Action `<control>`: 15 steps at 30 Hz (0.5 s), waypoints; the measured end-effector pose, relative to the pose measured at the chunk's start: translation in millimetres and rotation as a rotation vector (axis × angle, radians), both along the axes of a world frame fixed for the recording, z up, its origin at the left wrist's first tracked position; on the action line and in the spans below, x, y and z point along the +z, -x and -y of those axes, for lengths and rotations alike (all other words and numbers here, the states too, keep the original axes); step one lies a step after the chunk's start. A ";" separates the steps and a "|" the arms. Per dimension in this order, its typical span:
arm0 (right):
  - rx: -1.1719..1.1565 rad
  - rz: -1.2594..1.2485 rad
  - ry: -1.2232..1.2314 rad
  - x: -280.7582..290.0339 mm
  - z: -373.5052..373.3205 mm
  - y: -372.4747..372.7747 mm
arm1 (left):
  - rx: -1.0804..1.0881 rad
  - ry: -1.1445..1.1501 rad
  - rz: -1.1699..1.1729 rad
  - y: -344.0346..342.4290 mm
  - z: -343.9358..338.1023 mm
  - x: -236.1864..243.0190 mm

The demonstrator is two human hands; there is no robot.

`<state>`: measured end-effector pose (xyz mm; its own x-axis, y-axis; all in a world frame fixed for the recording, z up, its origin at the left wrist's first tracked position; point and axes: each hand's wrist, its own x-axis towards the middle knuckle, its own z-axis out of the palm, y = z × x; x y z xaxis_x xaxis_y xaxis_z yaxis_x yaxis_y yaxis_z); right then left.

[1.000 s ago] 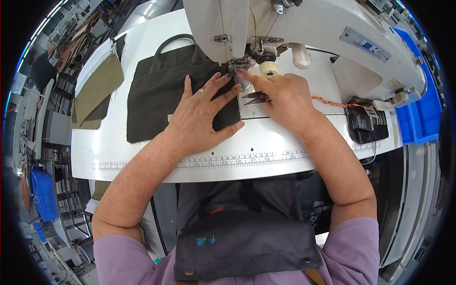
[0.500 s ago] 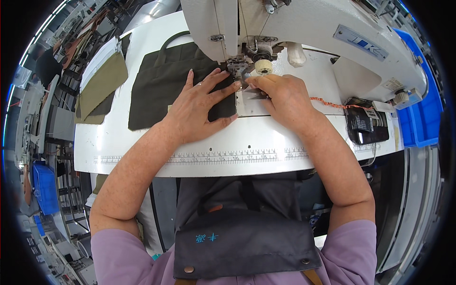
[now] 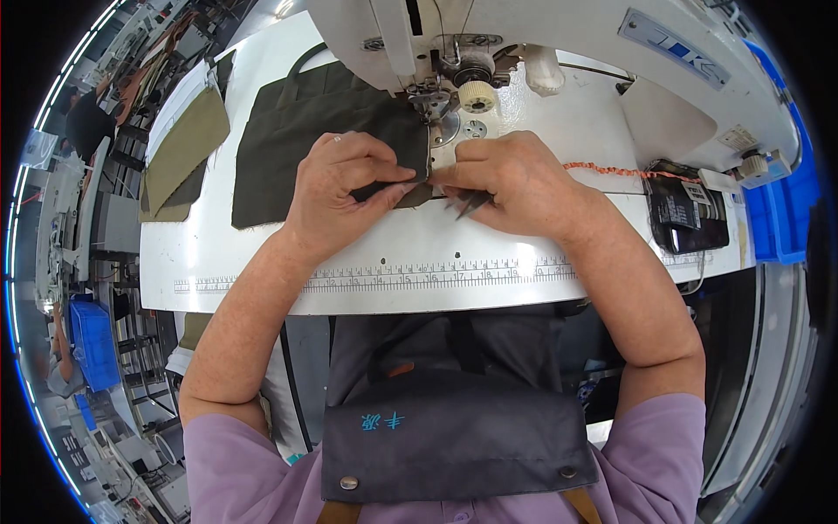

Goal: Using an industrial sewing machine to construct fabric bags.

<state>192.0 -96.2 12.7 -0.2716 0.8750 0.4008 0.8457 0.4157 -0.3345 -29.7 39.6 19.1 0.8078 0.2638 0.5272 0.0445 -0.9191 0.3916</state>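
A dark green fabric piece [image 3: 288, 148], with a strap loop at its far end, lies on the white table left of the sewing machine's needle area. At its near right edge my left hand [image 3: 327, 188] pinches the cloth between thumb and fingers. Close beside that edge is my right hand [image 3: 524, 183], curled around small pointed thread snips [image 3: 471, 205], whose blades stick out below the fingers and are blurred. Its thumb and forefinger tips are nearly at the cloth edge; whether they touch it I cannot tell. The presser foot [image 3: 432, 105] stands just beyond both hands.
The white sewing machine [image 3: 559, 26] spans the far side. An orange cord [image 3: 602, 168] runs to a black phone-like object [image 3: 685, 214] at the right. Olive cloth pieces [image 3: 188, 148] lie at the left. A ruler strip [image 3: 349, 278] follows the table's near edge; a blue bin [image 3: 777, 218] stands at right.
My left hand has gone from lying spread on the cloth to pinching its edge. The cloth's right edge has come away from the needle area, and my right hand has drawn slightly nearer me.
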 end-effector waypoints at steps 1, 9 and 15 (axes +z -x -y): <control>0.045 -0.017 0.024 0.4 0.7 0.0 | -0.039 -0.012 -0.014 -1.8 1.1 0.2; 0.122 -0.122 0.077 0.7 2.4 -1.3 | -0.145 -0.232 -0.098 -1.5 2.5 -0.8; 0.143 -0.149 0.095 4.6 0.2 -2.7 | -0.189 -0.357 -0.135 0.4 4.0 1.0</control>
